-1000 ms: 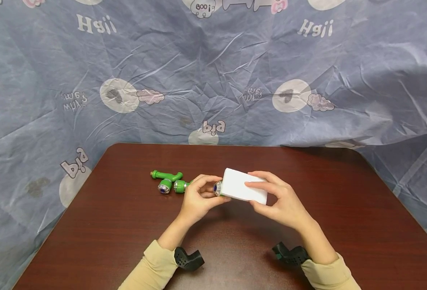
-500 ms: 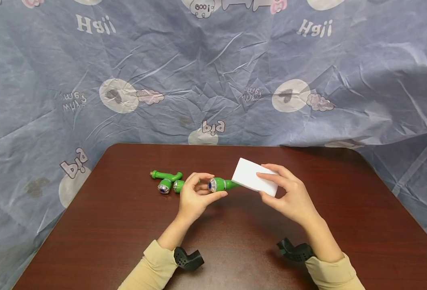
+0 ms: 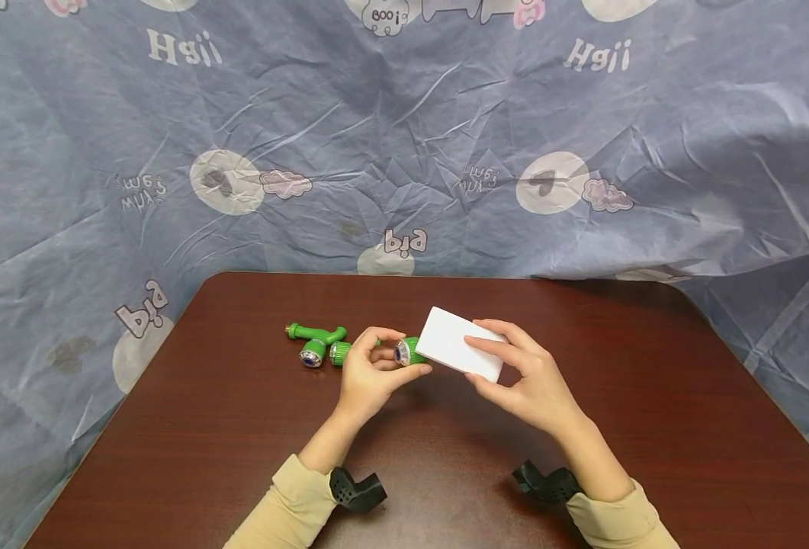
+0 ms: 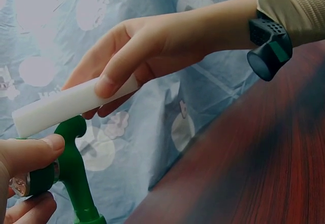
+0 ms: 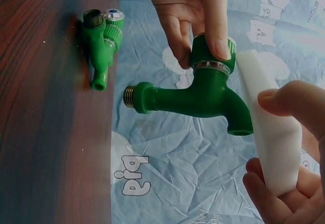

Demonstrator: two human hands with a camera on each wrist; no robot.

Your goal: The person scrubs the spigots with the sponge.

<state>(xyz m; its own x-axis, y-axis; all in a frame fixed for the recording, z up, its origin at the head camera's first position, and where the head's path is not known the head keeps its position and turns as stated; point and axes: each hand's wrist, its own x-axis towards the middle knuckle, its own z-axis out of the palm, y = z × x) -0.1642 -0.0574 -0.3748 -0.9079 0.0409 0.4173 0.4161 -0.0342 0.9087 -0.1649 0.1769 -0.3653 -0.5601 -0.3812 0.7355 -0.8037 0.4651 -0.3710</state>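
My left hand point(image 3: 366, 377) grips a green faucet point(image 5: 203, 99) by its ribbed knob point(image 5: 223, 49), above the table. The faucet's brass threaded end point(image 5: 129, 96) points away from the hands, and its curved spout shows in both wrist views. A white rectangular sponge point(image 3: 455, 343) is pinched between the thumb and fingers of my right hand point(image 3: 534, 374). It lies along the spout side of the faucet, its edge right at the spout in the right wrist view. In the head view the sponge hides most of the faucet, leaving the knob end visible.
Another green faucet point(image 3: 316, 334) lies on the dark red-brown table point(image 3: 239, 442), left of my left hand. One more green knob point(image 3: 339, 353) shows beside it, partly behind that hand. A patterned blue-grey cloth point(image 3: 404, 152) hangs behind the table.
My right hand drew the sponge up and right off the faucet, baring its knob and part of its body, then brought it back left over it. My left hand has barely moved.
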